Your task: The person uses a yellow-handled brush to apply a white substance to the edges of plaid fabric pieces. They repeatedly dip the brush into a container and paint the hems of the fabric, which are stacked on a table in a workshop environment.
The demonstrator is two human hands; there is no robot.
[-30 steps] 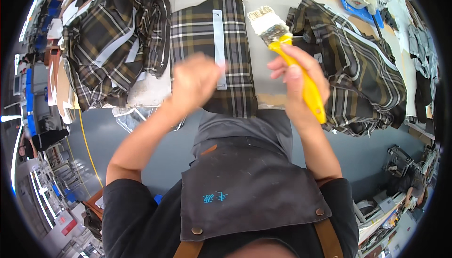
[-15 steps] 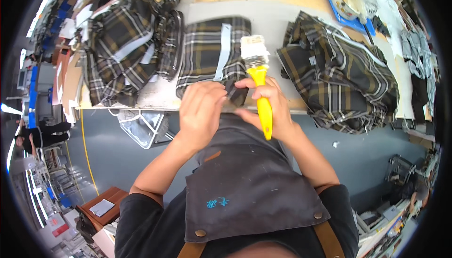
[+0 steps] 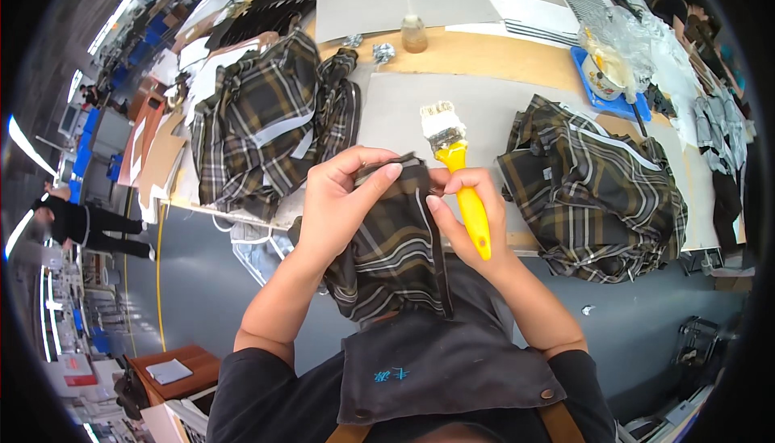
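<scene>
A dark plaid fabric piece (image 3: 391, 237) with white and olive stripes hangs between my hands, over my lap, in front of the table's edge. My left hand (image 3: 335, 201) pinches its top edge between thumb and fingers. Tucked in my right hand (image 3: 476, 221) is a paintbrush (image 3: 471, 213) with a yellow handle. Its bristles point away from me and are coated in white paste. The right thumb and fingers are also at the fabric's upper right edge; whether they grip it is partly hidden.
Plaid fabric piles lie on the table (image 3: 404, 96) at left (image 3: 262, 124) and right (image 3: 601, 193), with pale strips on them. Behind the right pile, a blue tray (image 3: 613, 104) carries a tub (image 3: 604, 79) of pale paste. A small bottle (image 3: 414, 35) stands further back.
The plaid piece that lay folded on the table is now lifted off and hangs from my hands. The brush stays in my right hand. The view has tilted farther up the table.
</scene>
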